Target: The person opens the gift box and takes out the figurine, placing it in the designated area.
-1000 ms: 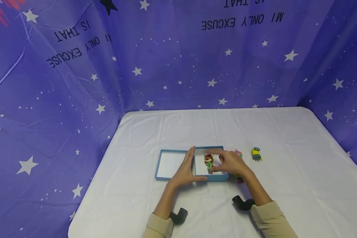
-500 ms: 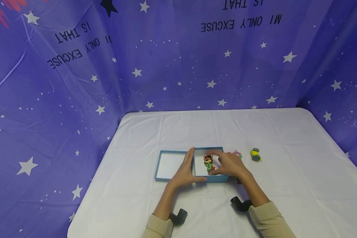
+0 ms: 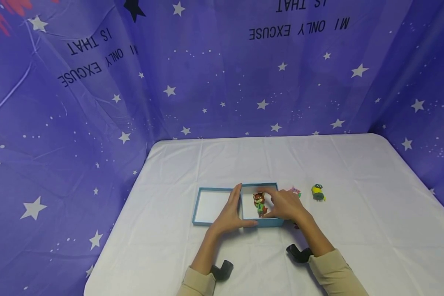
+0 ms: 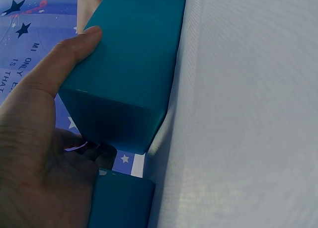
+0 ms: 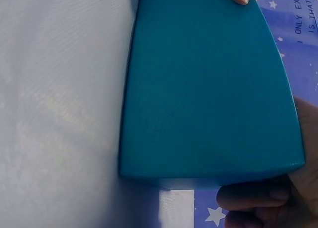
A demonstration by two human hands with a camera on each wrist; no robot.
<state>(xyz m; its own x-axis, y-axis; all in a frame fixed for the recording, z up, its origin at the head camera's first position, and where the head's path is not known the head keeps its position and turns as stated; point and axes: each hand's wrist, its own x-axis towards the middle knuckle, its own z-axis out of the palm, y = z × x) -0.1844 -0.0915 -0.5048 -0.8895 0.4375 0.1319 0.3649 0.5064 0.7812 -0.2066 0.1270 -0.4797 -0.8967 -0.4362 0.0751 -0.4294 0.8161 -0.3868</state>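
A blue box (image 3: pixel 268 222) with a white inside stands on the white tablecloth. My left hand (image 3: pixel 227 216) grips it at the left end, with the thumb on the near wall and the fingers at the far wall. Inside lies a fox figurine (image 3: pixel 260 204) in a green shirt. My right hand (image 3: pixel 285 205) reaches over the right wall. Its thumb and forefinger curl around the fox figurine, the thumb by its feet, the forefinger by its head. In the right wrist view, other fingers (image 5: pixel 253 198) bend down outside the blue box.
The shallow blue lid (image 3: pixel 197 201) lies inner side up, left of the box. A pink figurine (image 3: pixel 295 190) shows partly behind the right hand; a yellow minion figurine (image 3: pixel 318 192) lies farther right. Dark angled wrist pieces (image 3: pixel 297 253) sit under the forearms. Purple starry curtains (image 3: pixel 222 74) enclose the table.
The right thumb has slid slightly back along the fox figurine's feet, and the right hand has shifted a little left. The left hand and the box look unmoved.
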